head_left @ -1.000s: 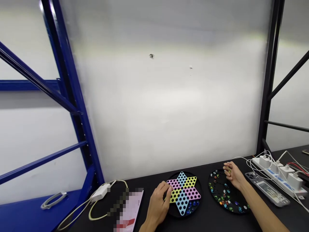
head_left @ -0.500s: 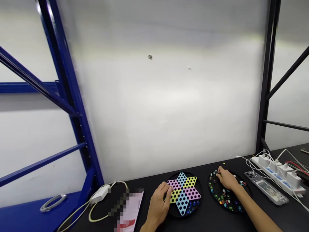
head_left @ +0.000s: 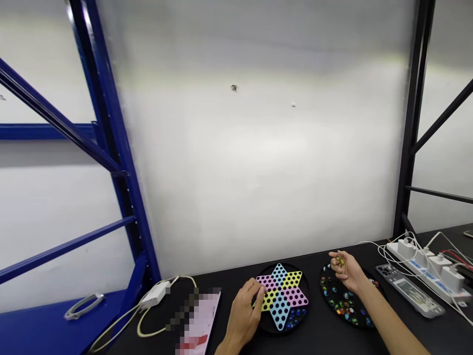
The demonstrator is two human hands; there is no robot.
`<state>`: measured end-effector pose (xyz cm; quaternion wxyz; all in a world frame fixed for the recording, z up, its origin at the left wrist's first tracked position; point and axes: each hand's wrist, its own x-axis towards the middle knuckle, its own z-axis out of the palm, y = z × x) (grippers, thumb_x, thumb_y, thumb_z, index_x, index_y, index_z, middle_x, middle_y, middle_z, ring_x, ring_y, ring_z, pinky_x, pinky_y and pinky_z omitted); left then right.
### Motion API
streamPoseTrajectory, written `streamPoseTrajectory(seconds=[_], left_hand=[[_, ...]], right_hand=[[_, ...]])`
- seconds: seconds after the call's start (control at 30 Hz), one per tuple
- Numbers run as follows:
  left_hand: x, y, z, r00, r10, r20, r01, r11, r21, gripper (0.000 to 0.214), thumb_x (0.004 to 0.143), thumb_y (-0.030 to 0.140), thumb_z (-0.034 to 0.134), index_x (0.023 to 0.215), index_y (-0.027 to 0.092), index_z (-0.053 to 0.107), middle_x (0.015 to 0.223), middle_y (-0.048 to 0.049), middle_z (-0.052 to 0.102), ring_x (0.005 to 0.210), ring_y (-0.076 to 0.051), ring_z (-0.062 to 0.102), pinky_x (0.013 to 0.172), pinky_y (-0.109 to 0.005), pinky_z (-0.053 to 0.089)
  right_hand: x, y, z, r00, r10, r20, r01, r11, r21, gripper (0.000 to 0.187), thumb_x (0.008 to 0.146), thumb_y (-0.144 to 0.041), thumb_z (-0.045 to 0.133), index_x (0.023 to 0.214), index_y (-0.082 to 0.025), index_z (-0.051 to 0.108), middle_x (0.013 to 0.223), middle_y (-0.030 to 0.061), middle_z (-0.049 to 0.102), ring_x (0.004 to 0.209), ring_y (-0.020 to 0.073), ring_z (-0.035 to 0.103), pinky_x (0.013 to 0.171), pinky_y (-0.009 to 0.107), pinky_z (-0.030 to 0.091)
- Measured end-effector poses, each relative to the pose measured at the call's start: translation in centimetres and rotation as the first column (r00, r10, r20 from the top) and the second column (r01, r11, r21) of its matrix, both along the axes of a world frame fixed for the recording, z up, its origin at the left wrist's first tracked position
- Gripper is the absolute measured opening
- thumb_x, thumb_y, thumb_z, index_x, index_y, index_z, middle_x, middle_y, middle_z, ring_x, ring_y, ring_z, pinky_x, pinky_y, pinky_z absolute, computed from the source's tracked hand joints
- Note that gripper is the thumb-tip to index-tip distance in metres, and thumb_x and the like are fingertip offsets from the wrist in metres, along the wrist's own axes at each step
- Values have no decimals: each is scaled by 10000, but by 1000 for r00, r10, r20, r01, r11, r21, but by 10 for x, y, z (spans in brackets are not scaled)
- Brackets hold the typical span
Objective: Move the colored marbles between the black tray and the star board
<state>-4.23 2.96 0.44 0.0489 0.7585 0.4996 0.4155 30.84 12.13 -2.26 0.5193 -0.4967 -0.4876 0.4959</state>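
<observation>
My left hand (head_left: 244, 311) lies at the left rim of a round black Chinese checkers board (head_left: 280, 308), its fingers curled over the edge and the thumb touching the yellow point. On the board is a six-pointed star in blue, yellow and pink, full of dark holes. Blue marbles (head_left: 295, 317) sit in the gap at its lower right. Above a round black tray (head_left: 334, 305) of mixed glass marbles (head_left: 346, 310), my right hand (head_left: 349, 271) is raised with its palm turned up. Its bent fingers hold yellow-green marbles (head_left: 340, 262); I cannot tell how many.
A phone (head_left: 410, 291) and a white power strip (head_left: 428, 271) with plugs and cables lie at right. Left of the board are a pink-white sheet (head_left: 207, 310), partly pixelated, and a white adapter (head_left: 155, 294) with its cable. A blue shelf frame (head_left: 125, 167) rises at left.
My right hand has lifted from among the marbles and turned its palm up, with yellow-green marbles now showing in its fingers. My left hand stays at the board's edge.
</observation>
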Motion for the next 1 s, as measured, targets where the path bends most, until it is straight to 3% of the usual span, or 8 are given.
streamPoseTrajectory(seconds=[0.1, 0.2, 0.47, 0.53, 0.67, 0.73, 0.87, 1.0], left_hand=[[0, 0, 0, 1000, 4, 3, -4, 1000, 3, 351, 1008, 382, 359, 791, 230, 589, 816, -12, 621, 771, -177, 609, 711, -264, 472], [0, 0, 1, 1000, 4, 4, -4, 1000, 1, 349, 1010, 384, 357, 799, 229, 588, 822, -15, 620, 773, -178, 609, 712, -266, 476], [0, 2, -1, 1000, -5, 5, 5, 1000, -9, 352, 1010, 393, 358, 797, 230, 586, 835, -16, 622, 788, -177, 607, 730, -267, 474], [0, 1, -1, 1000, -11, 6, 11, 1000, -15, 363, 1014, 400, 341, 803, 229, 582, 840, -18, 621, 794, -180, 604, 738, -273, 472], [0, 0, 1, 1000, -10, 13, 10, 999, -44, 394, 1027, 413, 291, 814, 229, 568, 842, -23, 613, 786, -184, 596, 738, -289, 467], [1, -1, 2, 1000, -10, 15, 10, 998, -56, 406, 1030, 418, 275, 812, 230, 562, 845, -25, 612, 784, -186, 595, 738, -298, 466], [2, -1, 3, 1000, -6, 16, 7, 999, -50, 417, 1030, 430, 269, 813, 233, 567, 828, -24, 615, 771, -184, 597, 718, -297, 470], [2, -1, 3, 1000, 1, 20, 0, 1000, -25, 398, 1027, 411, 294, 808, 232, 573, 815, -15, 620, 758, -174, 601, 705, -281, 474]], right_hand=[[-5, -3, 4, 980, 44, -195, -51, 998, -29, 287, 869, -449, 452, 858, -188, 571, 626, -4, 515, 416, 82, 377, 342, 175, 233], [-13, -2, 2, 991, -15, 131, 18, 1000, -20, 365, 900, -494, 370, 856, -193, 571, 610, -14, 495, 419, 94, 370, 366, 198, 242], [-23, -15, -9, 720, -11, 694, -30, 998, 47, 232, 865, -345, 510, 706, -200, 597, 778, 55, 655, 829, 232, 617, 733, 296, 404], [-28, -25, -6, 578, 29, 816, -87, 996, 27, 177, 886, -325, 503, 841, -204, 625, 872, 76, 692, 881, 254, 645, 759, 311, 405], [-40, -41, 8, 119, 79, 990, -207, 977, -53, 359, 977, -312, 355, 1180, -137, 594, 1056, 197, 712, 992, 319, 679, 795, 361, 443], [-46, -45, 14, 29, 98, 995, -240, 967, -89, 417, 980, -290, 348, 1284, -87, 548, 1107, 244, 698, 1039, 345, 671, 824, 390, 457], [-53, -45, 18, 29, 137, 990, -265, 956, -125, 399, 949, -253, 414, 1287, -97, 556, 1115, 243, 701, 1040, 346, 678, 847, 409, 471], [-56, -40, 17, 124, 176, 977, -260, 956, -139, 276, 890, -210, 501, 1114, -125, 636, 1086, 240, 704, 1034, 364, 676, 869, 448, 460]])
